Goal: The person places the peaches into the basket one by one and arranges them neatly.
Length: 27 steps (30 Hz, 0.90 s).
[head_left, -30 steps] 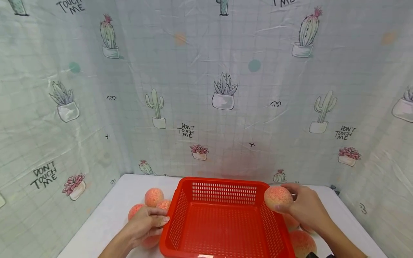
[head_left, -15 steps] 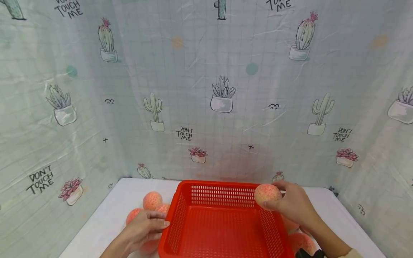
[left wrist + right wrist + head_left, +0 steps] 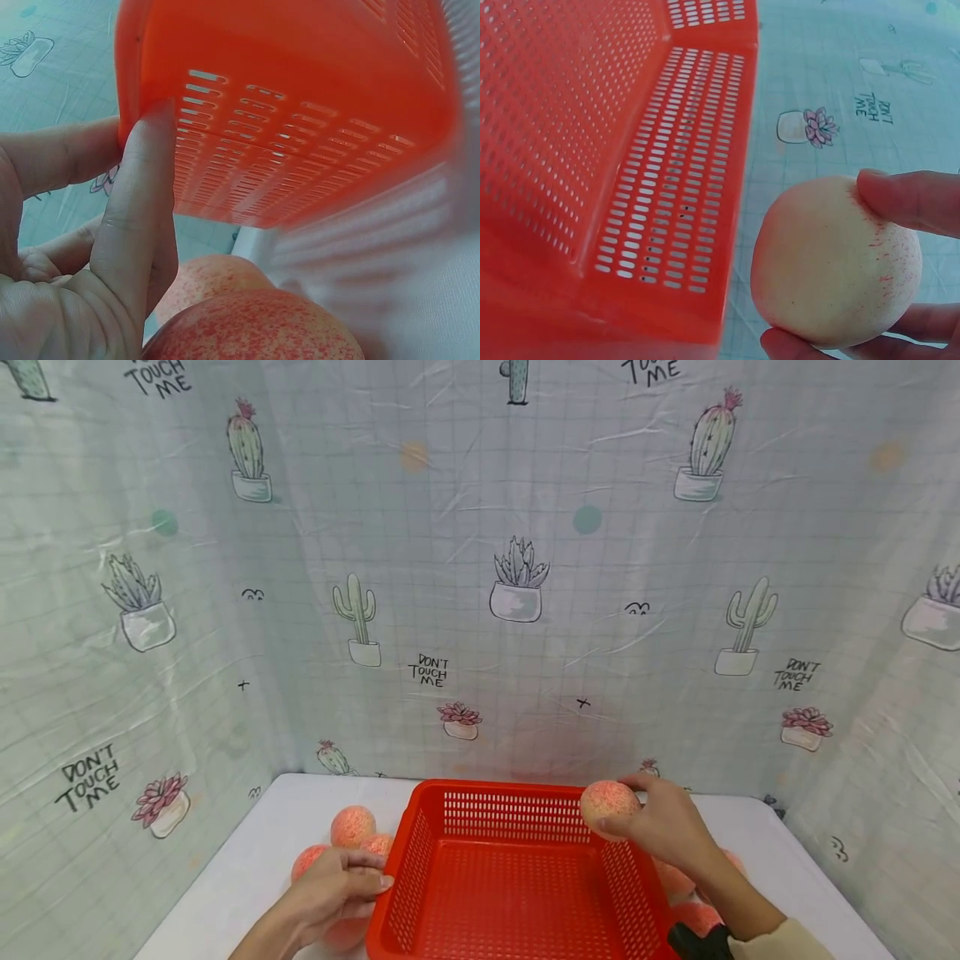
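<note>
The right hand (image 3: 667,822) gripped a round pink-and-yellow peach (image 3: 606,810) near the red perforated plastic basket (image 3: 517,893) the left hand (image 3: 337,887) pinched; a knock against it risked dropping the peach.

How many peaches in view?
8 visible: one peach in the right hand, four peaches left of the red basket, three peaches right of it. More may be hidden.
</note>
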### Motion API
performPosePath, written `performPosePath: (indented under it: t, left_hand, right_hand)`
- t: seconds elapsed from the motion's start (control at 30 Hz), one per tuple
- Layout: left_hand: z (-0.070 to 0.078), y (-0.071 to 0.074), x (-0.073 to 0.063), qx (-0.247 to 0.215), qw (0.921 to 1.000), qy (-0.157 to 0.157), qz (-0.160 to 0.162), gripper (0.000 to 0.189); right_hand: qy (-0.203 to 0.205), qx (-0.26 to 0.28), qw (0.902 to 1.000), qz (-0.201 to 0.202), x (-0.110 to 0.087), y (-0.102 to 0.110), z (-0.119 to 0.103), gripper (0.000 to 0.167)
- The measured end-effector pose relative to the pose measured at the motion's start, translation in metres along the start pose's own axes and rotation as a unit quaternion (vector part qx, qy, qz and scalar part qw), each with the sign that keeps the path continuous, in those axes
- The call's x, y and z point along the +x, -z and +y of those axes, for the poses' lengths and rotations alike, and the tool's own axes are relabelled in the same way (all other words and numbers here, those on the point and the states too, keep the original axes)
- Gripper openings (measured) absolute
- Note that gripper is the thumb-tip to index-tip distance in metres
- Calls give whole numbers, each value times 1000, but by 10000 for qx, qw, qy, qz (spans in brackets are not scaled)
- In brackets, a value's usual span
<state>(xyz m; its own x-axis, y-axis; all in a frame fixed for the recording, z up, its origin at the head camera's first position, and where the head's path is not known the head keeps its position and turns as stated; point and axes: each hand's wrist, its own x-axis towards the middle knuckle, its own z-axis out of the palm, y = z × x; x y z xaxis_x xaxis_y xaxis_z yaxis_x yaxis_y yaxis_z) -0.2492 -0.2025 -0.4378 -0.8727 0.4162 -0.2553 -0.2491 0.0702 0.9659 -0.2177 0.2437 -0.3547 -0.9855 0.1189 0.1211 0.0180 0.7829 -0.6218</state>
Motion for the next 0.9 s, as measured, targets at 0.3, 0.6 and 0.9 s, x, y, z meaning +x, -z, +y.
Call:
performPosePath:
  t: [0.3,0.6,0.9]
  left_hand:
    - [-2,1,1,18,10000,26,39,46]
    - [-2,1,1,48,9999,45,112,48]
    - [-2,1,1,70,9997,95,196,49]
  right_hand:
    - [38,187,9998,-47,7,-7,0,77]
    - [21,401,9990,-171,12,-13,1,73]
    - [-123,545,9980,-292,17,-23,3,69]
